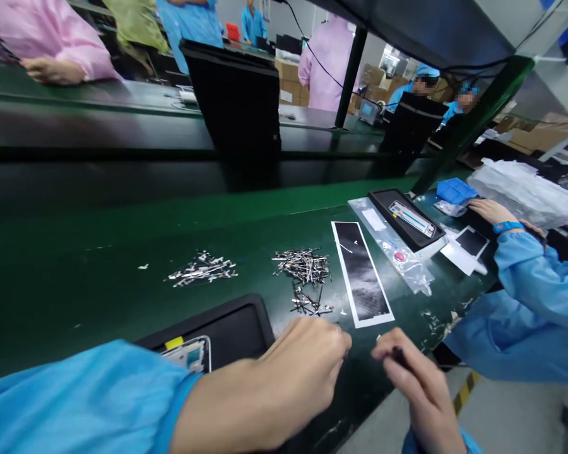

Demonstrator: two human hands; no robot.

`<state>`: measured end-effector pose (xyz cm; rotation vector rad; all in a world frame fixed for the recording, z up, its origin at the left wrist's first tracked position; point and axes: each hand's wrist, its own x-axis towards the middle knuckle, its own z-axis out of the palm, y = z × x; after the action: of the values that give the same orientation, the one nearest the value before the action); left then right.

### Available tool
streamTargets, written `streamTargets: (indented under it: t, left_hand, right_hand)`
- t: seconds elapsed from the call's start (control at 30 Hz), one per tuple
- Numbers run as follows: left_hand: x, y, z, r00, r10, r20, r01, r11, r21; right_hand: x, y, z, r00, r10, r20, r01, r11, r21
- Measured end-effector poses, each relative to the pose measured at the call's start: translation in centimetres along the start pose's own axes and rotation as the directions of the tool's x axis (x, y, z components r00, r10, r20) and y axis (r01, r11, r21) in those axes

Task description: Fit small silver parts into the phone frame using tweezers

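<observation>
My left hand [307,359] reaches across from the left in a blue sleeve, its fingers curled shut. What they hold, if anything, is hidden behind the knuckles. My right hand [419,384] is to the right of it, fingers pinched around a small dark object [399,355] whose kind I cannot tell. Beyond both hands lies a dark sheet with a white border [365,274]. Left of the sheet is a heap of small black and silver strips [305,268], with a looser cluster [310,299] below. My left forearm partly covers a black tray [239,321] holding a metal phone frame [194,354].
Another pile of strips [203,268] lies farther left on the green bench [99,252]. At right are a plastic bag [392,249], a second black tray [383,208] and a blue box [455,190]. A co-worker's hand [492,212] is near that box. A green post [473,126] rises behind.
</observation>
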<state>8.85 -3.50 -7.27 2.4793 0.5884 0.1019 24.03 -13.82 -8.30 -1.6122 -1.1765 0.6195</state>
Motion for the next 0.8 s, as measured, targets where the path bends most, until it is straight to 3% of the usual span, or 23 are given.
streamTargets:
  t: [0.07, 0.13, 0.23, 0.3, 0.53, 0.8]
  left_hand:
    - [1.7, 0.2, 0.0, 0.995, 0.065, 0.077, -0.074, 0.989, 0.126]
    - [2.8, 0.4, 0.2, 0.98, 0.183, 0.077, -0.196, 0.949, 0.246]
    - [3.9, 0.8, 1.3, 0.935, 0.344, 0.081, -0.348, 0.856, 0.382]
    - [4.5, 0.8, 2.2, 0.915, 0.382, 0.128, -0.398, 0.808, 0.435]
    - [5.7, -0.2, 4.3, 0.906, 0.394, 0.158, -0.418, 0.767, 0.486]
    - [5.7, -0.6, 4.7, 0.895, 0.417, 0.156, -0.437, 0.757, 0.486]
  right_hand:
    - [0.1, 1.1, -1.1, 0.991, 0.026, -0.134, -0.036, 0.997, -0.073]
    - [0.3, 2.4, -2.0, 0.974, 0.031, -0.225, -0.065, 0.987, -0.148]
    - [0.5, 4.3, -2.7, 0.957, 0.053, -0.284, -0.103, 0.981, -0.164]
    - [0.6, 5.1, -3.0, 0.95, 0.083, -0.302, -0.137, 0.977, -0.161]
    - [1.4, 5.7, -2.8, 0.91, 0.21, -0.357, -0.267, 0.957, -0.118]
    - [2.4, 7.2, -1.8, 0.845, 0.292, -0.448, -0.299, 0.953, 0.056]
